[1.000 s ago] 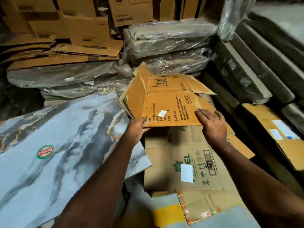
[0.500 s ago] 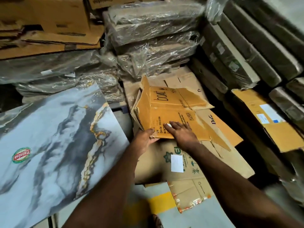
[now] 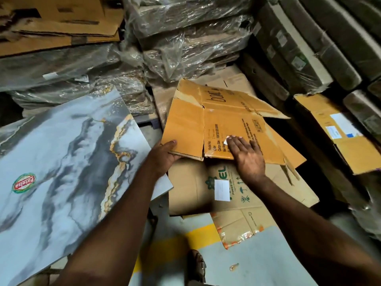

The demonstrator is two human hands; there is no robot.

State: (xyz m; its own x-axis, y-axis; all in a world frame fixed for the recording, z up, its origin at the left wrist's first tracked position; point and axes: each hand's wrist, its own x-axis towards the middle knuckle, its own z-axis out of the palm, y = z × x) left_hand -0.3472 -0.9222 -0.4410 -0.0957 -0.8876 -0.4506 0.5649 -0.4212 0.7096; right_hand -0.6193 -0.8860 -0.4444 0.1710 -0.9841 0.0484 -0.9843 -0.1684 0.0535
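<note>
Centre of the frame: flattened carton [image 3: 224,129] lying on a cardboard pile [image 3: 268,188], left hand [image 3: 165,154] gripping its near-left edge, right hand [image 3: 247,155] pressing flat, fingers straight, on top.

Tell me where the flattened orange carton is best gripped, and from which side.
Grip the orange carton at its near left corner, from the near side: that edge is lifted off the brown carton, leaving room beneath, as the left hand holds it.
</note>
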